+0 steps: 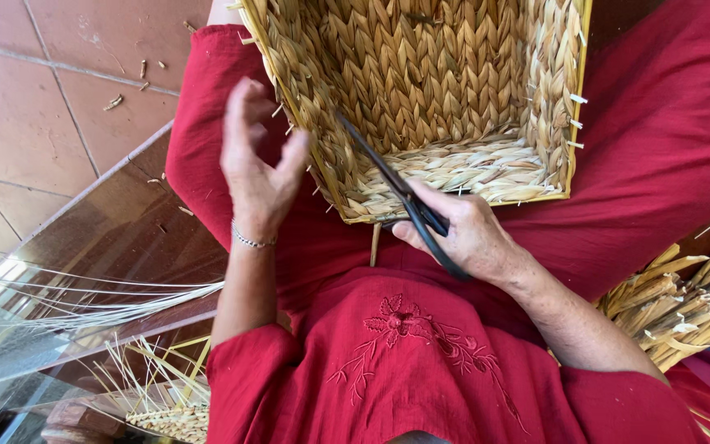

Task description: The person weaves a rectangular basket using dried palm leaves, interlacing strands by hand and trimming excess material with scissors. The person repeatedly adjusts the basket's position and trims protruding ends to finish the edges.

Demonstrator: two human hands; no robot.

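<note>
Woven basket [437, 82] lies tipped on the person's lap, mouth toward them; scissors [396, 193] run on a slant from the right hand [470, 234] up-left along the basket's near rim, blades inside the weave edge; right hand is nearer, fingers curled tight through the handles; left hand [260, 160] hangs just beside the basket's left wall, half open, fingers loosely bent, holding nothing I can see; stray stubs stick out along the rim.

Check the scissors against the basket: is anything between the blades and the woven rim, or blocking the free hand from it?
Nothing visible does. The black scissors, held in the right hand, already reach over the woven basket at its near rim. The left hand is open beside the basket's left edge, with only the red garment underneath.
</note>
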